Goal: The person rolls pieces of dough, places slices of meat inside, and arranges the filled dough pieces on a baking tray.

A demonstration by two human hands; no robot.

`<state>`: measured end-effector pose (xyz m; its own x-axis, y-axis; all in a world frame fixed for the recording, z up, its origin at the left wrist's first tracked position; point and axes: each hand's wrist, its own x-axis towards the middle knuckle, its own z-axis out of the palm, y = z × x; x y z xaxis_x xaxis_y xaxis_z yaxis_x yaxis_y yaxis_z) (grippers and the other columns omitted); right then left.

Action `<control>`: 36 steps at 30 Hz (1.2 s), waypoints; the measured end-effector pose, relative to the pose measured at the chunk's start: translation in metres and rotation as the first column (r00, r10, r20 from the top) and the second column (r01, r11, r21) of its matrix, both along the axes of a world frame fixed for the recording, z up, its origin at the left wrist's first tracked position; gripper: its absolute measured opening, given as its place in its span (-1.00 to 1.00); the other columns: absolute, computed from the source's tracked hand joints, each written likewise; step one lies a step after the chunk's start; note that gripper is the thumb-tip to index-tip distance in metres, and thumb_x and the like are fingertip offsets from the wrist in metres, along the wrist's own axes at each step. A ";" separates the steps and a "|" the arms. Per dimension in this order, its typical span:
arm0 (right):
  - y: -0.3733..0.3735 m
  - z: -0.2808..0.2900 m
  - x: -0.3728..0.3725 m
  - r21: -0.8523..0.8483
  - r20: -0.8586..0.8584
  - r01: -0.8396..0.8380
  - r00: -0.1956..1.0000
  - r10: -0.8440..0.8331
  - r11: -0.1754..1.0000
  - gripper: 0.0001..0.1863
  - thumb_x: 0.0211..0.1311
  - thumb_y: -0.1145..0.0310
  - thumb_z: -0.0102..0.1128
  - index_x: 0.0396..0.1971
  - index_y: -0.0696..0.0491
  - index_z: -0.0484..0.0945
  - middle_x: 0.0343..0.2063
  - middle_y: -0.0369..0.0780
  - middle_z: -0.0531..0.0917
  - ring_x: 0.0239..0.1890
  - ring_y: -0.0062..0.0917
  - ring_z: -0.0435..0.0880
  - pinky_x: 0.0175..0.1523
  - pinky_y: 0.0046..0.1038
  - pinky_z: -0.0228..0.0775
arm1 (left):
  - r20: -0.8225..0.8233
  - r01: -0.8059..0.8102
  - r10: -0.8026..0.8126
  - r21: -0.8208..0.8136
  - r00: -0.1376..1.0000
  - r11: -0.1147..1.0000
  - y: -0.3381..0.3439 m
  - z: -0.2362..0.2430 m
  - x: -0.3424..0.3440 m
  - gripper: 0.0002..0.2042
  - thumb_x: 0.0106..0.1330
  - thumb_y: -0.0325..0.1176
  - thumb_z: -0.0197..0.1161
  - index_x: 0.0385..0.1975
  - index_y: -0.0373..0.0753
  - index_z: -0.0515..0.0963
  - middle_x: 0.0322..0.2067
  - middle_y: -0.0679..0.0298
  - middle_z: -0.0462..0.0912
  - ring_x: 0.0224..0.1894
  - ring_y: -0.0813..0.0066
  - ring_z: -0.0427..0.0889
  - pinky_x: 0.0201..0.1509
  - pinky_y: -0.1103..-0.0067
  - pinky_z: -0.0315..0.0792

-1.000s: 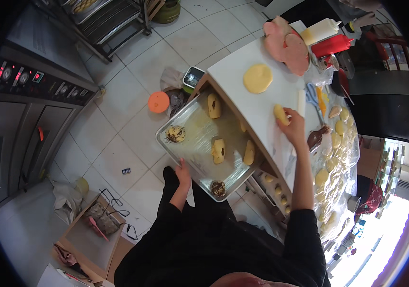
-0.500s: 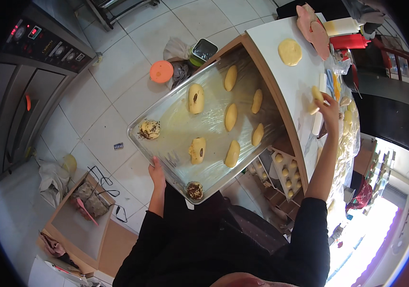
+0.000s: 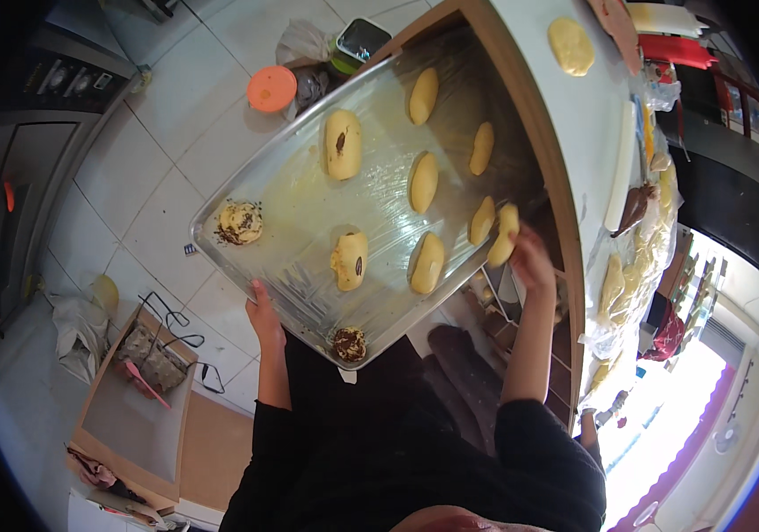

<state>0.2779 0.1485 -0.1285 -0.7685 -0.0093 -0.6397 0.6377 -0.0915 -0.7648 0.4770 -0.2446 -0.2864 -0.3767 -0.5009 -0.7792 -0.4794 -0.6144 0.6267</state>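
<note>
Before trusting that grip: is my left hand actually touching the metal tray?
Touching. The head view shows the left hand at the near edge of the metal tray, thumb lapped over the edge with no gap.

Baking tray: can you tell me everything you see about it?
The baking tray is a shallow, silvery rectangle with raised sides; it looks like shiny metal. The left hand grips its near rim. Nine yellow dough pieces lie on it: five plain long ones, two thicker rolls with dark marks, and two round ones with dark flecks. It's beside the counter's wooden edge; I can't tell whether they touch.
</note>
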 end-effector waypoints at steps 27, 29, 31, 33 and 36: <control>0.134 -0.113 -0.091 0.922 -0.032 -0.107 0.937 0.348 0.373 -0.41 -0.12 0.43 0.39 0.01 0.13 0.42 -0.22 -0.16 0.58 -0.17 -0.40 0.56 -0.06 -0.42 0.39 | 0.134 -0.058 0.047 0.073 0.990 0.996 0.000 0.038 -0.016 -0.36 0.30 0.04 0.14 0.13 -0.40 0.19 0.07 0.09 0.37 0.07 0.31 0.43 0.13 0.42 0.36; 0.136 -0.109 -0.086 0.952 -0.036 -0.093 0.911 0.410 0.292 -0.40 -0.14 0.45 0.39 0.01 0.13 0.41 -0.22 -0.17 0.59 -0.18 -0.41 0.57 -0.07 -0.43 0.39 | 0.139 -0.066 0.054 0.079 0.989 0.995 0.000 0.039 -0.016 -0.35 0.30 0.04 0.14 0.14 -0.40 0.18 0.08 0.09 0.37 0.08 0.31 0.42 0.13 0.42 0.35; 0.134 -0.105 -0.084 0.980 -0.004 -0.094 0.872 0.490 0.176 -0.40 -0.15 0.46 0.39 0.01 0.13 0.41 -0.23 -0.17 0.59 -0.18 -0.42 0.57 -0.08 -0.45 0.39 | 0.157 -0.069 0.055 0.082 0.986 0.994 0.000 0.040 -0.018 -0.35 0.30 0.04 0.13 0.14 -0.40 0.17 0.09 0.08 0.36 0.08 0.30 0.42 0.14 0.42 0.35; 0.118 -0.103 -0.087 0.917 0.088 -0.207 0.939 0.333 0.341 -0.38 -0.11 0.40 0.41 0.04 0.15 0.40 -0.19 -0.13 0.59 -0.13 -0.42 0.56 -0.04 -0.44 0.37 | 0.178 -0.082 0.067 0.074 0.982 0.994 0.001 0.041 -0.018 -0.35 0.30 0.04 0.13 0.15 -0.40 0.17 0.09 0.08 0.36 0.09 0.30 0.41 0.15 0.43 0.34; 0.126 -0.109 -0.099 0.911 -0.008 -0.134 0.940 0.341 0.390 -0.36 -0.07 0.31 0.41 0.06 0.16 0.39 -0.14 -0.12 0.58 -0.10 -0.43 0.56 0.00 -0.43 0.36 | 0.164 -0.112 0.109 0.007 0.980 0.994 0.003 0.040 -0.019 -0.48 0.34 -0.02 0.11 0.01 -0.41 0.34 -0.08 0.16 0.48 -0.09 0.44 0.49 -0.02 0.51 0.42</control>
<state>0.1790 0.2742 -0.2377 -0.9218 0.2819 -0.2660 0.3721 0.8360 -0.4033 0.4581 -0.2417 -0.2466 -0.1867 -0.5189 -0.8342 -0.5028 -0.6790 0.5349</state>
